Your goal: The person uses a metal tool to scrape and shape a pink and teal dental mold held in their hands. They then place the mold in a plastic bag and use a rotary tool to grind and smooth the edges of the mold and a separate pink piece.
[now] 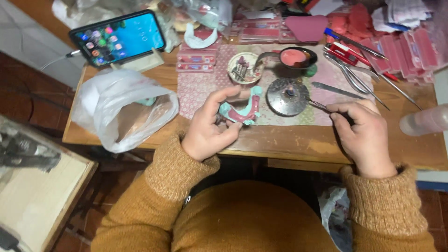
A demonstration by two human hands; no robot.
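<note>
Two hands work over a cluttered wooden table (289, 142). The left hand (210, 126) grips a dental cast (242, 112), thumb across the top and fingers curled beneath, holding it just above the near edge of a pink patterned mat (200, 88). The cast is a curved, horseshoe-like piece, teal in its body with a dark red band of wax running along the arch; one teal end rises upright beside the thumb. The right hand (364, 135) is closed around a thin metal tool (317, 103), pinched pen-fashion, its tip reaching toward a round dark metal disc (287, 97) that sits on the mat just right of the cast. Whether the tip touches the disc is hard to tell. Behind the disc stand a small dish (243, 68) of little bits and a black bowl (295, 58) holding pink wax. More instruments (354, 77) lie fanned out to the right, near stacks of pink wax sheets (410, 49). A white plastic bag (121, 109) slumps at the left of the table, and a lit phone (119, 37) leans behind it. Both sleeves are mustard knit.
</note>
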